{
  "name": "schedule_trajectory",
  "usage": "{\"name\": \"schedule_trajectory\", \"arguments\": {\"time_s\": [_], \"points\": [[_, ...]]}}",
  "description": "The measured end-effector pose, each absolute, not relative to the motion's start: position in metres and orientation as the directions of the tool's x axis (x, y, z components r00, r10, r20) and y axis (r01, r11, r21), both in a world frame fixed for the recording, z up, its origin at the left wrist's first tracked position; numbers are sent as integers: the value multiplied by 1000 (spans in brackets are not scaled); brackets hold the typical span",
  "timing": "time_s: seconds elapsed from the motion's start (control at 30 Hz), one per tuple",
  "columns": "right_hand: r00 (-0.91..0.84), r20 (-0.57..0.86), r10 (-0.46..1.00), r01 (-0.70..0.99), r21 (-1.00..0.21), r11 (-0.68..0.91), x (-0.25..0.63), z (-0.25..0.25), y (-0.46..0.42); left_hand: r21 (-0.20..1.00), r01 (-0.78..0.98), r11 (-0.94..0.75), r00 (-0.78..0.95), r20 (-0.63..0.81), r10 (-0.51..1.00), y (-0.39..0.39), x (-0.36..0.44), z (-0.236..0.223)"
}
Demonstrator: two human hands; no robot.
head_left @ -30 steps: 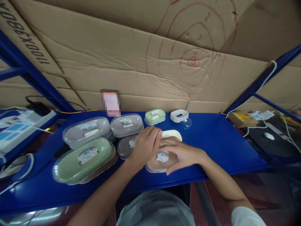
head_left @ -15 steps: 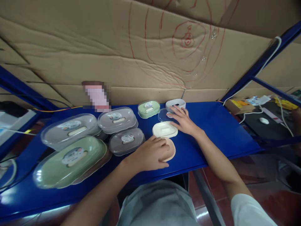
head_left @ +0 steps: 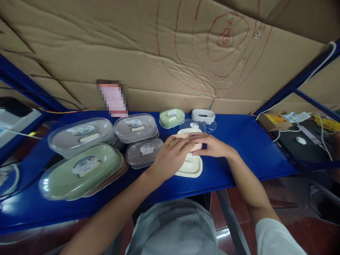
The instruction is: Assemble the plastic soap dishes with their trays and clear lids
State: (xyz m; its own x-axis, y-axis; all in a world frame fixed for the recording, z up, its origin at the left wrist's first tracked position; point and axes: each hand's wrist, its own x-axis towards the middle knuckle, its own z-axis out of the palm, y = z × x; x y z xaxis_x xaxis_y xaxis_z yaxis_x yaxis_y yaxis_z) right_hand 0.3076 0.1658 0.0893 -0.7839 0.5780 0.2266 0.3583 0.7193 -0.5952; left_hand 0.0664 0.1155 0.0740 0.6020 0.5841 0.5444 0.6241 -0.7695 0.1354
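My left hand [head_left: 175, 153] and my right hand [head_left: 211, 146] meet over a peach-coloured oval piece [head_left: 197, 147], fingers closed on its two sides. The fingers cover most of it. Just below lies a cream oval dish [head_left: 195, 169] with a raised middle, partly behind my left hand. Beyond my fingers shows the rim of another cream piece [head_left: 192, 131]. A clear plastic lid [head_left: 189, 124] with a round label lies behind that. At the back stands a white oval box [head_left: 203, 115] with a dark slot on top.
Left of my hands, grey boxes with clear lids [head_left: 136, 127] and a large green box [head_left: 87, 168] stand close together. A small green box [head_left: 172, 118] is at the back. Cardboard [head_left: 132, 49] walls the rear of the blue table [head_left: 247, 152]. A phone-like blurred object [head_left: 114, 99] leans there.
My right hand has come from the clear lid to the peach piece. My left hand has moved up with that piece, and a cream dish now shows nearer the table's front edge.
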Motion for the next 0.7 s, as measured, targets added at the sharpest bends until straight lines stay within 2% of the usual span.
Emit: {"name": "schedule_trajectory", "arguments": {"time_s": [0.07,0.13,0.2,0.27,0.37,0.43,0.57,0.7], "points": [[-704,297,645,453,-511,730,309,87,167,103,655,-749,555,607,569,114,66,76],[-610,372,699,574,-401,714,312,85,170,49,611,-790,620,592,515,111,67,76],[-524,432,734,691,-288,663,318,79,174,19,498,-867,751,491,442,107,70,72],[-455,449,769,789,-197,581,325,72,180,49,405,-913,842,369,394,102,73,65],[-385,450,806,856,-151,494,329,64,193,96,370,-924,884,270,382,97,81,52],[-412,447,794,832,-169,528,321,63,206,71,362,-929,893,259,368,95,86,46],[-612,333,717,701,-190,687,279,73,245,11,365,-931,894,275,354,97,91,41],[-645,104,757,736,-183,652,238,83,281,6,389,-921,885,275,376,103,89,38]]}}
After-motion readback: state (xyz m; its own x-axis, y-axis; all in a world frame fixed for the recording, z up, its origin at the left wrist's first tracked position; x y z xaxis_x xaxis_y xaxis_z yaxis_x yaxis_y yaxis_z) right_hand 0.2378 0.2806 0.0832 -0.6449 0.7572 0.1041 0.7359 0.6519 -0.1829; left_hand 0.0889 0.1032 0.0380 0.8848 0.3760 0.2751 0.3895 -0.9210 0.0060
